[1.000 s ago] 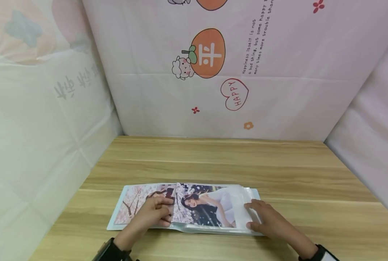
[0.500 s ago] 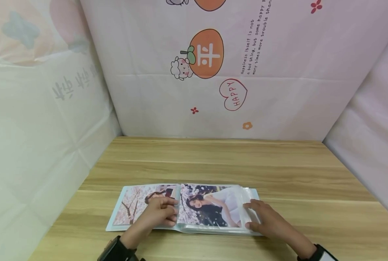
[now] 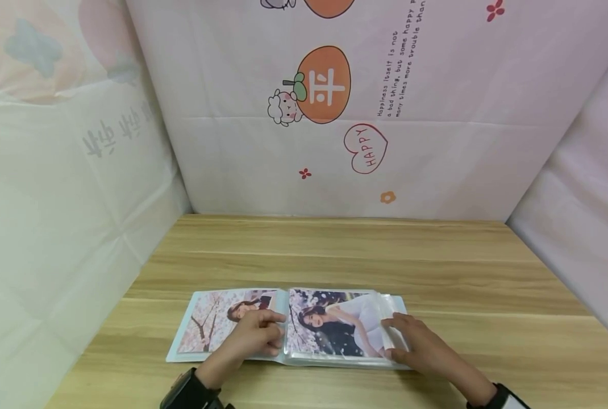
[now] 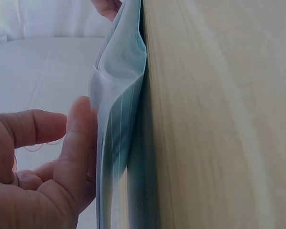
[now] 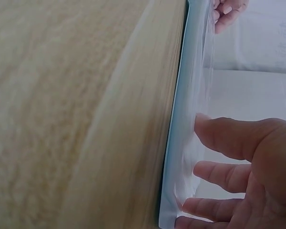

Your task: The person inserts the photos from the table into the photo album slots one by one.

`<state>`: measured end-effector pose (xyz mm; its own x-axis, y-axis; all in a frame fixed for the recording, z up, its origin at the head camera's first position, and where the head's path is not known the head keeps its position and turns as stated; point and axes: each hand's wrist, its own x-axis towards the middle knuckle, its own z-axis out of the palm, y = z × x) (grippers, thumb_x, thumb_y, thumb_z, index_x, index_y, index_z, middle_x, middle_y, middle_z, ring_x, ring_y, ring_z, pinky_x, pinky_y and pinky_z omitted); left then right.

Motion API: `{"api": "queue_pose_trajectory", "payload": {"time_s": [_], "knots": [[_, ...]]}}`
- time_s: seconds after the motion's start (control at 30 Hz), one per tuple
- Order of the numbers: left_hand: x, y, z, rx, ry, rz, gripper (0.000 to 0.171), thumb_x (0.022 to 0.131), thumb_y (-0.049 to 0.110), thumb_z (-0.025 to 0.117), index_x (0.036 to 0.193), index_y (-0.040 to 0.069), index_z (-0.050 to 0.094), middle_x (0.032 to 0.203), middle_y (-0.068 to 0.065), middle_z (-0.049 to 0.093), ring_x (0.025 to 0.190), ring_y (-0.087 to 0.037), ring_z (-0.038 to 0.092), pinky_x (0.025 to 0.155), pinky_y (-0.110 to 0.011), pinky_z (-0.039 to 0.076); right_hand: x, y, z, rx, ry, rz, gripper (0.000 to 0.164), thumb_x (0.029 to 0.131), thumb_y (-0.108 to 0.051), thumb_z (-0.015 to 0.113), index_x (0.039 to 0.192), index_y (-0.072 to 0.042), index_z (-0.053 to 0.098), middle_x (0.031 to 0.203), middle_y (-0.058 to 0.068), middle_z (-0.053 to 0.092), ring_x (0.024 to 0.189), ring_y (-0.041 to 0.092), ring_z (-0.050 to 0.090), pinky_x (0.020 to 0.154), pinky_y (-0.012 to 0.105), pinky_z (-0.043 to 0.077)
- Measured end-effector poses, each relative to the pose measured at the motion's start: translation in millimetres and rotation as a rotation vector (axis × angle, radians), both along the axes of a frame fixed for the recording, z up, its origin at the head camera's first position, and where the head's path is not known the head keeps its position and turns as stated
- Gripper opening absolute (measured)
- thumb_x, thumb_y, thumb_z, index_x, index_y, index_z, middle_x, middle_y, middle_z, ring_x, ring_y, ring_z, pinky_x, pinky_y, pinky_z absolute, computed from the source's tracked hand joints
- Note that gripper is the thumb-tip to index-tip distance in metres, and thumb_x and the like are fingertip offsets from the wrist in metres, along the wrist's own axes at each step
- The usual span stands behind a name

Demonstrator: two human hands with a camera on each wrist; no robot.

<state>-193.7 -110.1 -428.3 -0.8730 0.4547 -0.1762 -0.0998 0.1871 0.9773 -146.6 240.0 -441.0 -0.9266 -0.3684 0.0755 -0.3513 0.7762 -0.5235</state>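
Note:
A pale blue photo album [image 3: 280,307] lies spread on the wooden table, with clear plastic pockets. Its left page bears a cherry-blossom photo [image 3: 213,309], partly covered by my left hand [image 3: 255,335]. On the right page, a photo of a reclining figure in white [image 3: 352,321] sits in a clear pocket, its left edge by the album's fold. My left fingertips touch the page there, the index finger extended. My right hand [image 3: 417,343] rests its thumb and spread fingertips on the pocket's right end; the right wrist view shows them against the clear plastic [image 5: 193,143].
The wooden table [image 3: 334,255] runs back to a white printed cloth [image 3: 242,170]. Similar cloth walls stand at the left [image 3: 79,227] and right [image 3: 580,216]. A dark band [image 3: 194,389] is on the left wrist.
The photo on the right page has slid right, farther into its clear pocket, with my left hand following it. The fold now shows between the two photos. My right hand has stayed nearly still.

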Motion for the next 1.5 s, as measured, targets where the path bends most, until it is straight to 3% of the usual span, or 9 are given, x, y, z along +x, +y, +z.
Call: {"api": "queue_pose_trajectory", "payload": {"time_s": [0.87,0.97,1.03,1.1,1.27,1.37,1.5], "knots": [[-1.6,4.1,-2.3,-0.022,-0.01,-0.029,0.039,0.085,0.001,0.052,0.121,-0.014,0.05,0.076,-0.011,0.057,0.067,-0.018,0.06,0.06,-0.031,0.054,-1.6,4.8,-3.4,-0.013,0.022,0.029,0.05,0.079,-0.027,0.073,0.117,0.0,0.055,0.121,0.036,0.045,0.109,0.052,0.043,0.085,0.063,0.037],[-2.5,2.0,-1.9,-0.029,0.02,-0.015,0.043,0.085,0.0,0.054,0.125,-0.014,0.046,0.079,-0.011,0.058,0.065,-0.018,0.06,0.057,-0.031,0.054,-1.7,4.6,-3.6,-0.018,0.023,0.03,0.05,0.079,-0.028,0.073,0.117,0.0,0.056,0.121,0.037,0.045,0.109,0.053,0.043,0.084,0.063,0.037],[-4.7,-1.4,-1.0,-0.048,0.071,0.011,0.044,0.085,0.0,0.055,0.126,-0.014,0.046,0.08,-0.011,0.059,0.061,-0.018,0.059,0.053,-0.03,0.052,-1.7,4.2,-3.4,-0.019,0.023,0.029,0.05,0.079,-0.028,0.073,0.116,0.0,0.056,0.121,0.037,0.045,0.109,0.053,0.043,0.084,0.063,0.037],[-8.0,-7.3,0.8,-0.109,0.17,0.045,0.04,0.085,0.0,0.057,0.123,-0.012,0.05,0.08,-0.009,0.059,0.06,-0.017,0.058,0.051,-0.028,0.051,-1.8,3.9,-3.1,-0.02,0.027,0.029,0.049,0.079,-0.028,0.073,0.116,0.0,0.056,0.121,0.037,0.045,0.108,0.053,0.044,0.084,0.063,0.038],[-18.6,-28.2,7.2,-0.369,0.469,0.156,0.027,0.08,-0.001,0.062,0.107,-0.002,0.062,0.082,-0.003,0.061,0.068,-0.013,0.057,0.058,-0.027,0.049,-2.3,3.7,-2.9,-0.015,0.035,0.026,0.049,0.079,-0.028,0.073,0.116,-0.001,0.056,0.121,0.036,0.046,0.108,0.052,0.044,0.084,0.063,0.038],[-24.0,-42.3,11.3,-0.503,0.558,0.186,0.027,0.08,0.001,0.065,0.106,0.0,0.063,0.086,-0.005,0.063,0.072,-0.013,0.058,0.063,-0.03,0.049,-2.3,3.8,-3.1,-0.014,0.032,0.022,0.05,0.078,-0.029,0.073,0.116,-0.001,0.056,0.12,0.036,0.046,0.108,0.052,0.044,0.084,0.063,0.038],[-31.5,-60.2,14.8,-0.644,0.61,0.148,0.029,0.081,0.004,0.066,0.109,-0.001,0.062,0.095,-0.013,0.063,0.08,-0.022,0.06,0.068,-0.038,0.05,-2.0,4.1,-3.2,-0.014,0.026,0.017,0.05,0.078,-0.028,0.074,0.116,0.0,0.057,0.121,0.036,0.046,0.108,0.052,0.044,0.084,0.062,0.038]]}}
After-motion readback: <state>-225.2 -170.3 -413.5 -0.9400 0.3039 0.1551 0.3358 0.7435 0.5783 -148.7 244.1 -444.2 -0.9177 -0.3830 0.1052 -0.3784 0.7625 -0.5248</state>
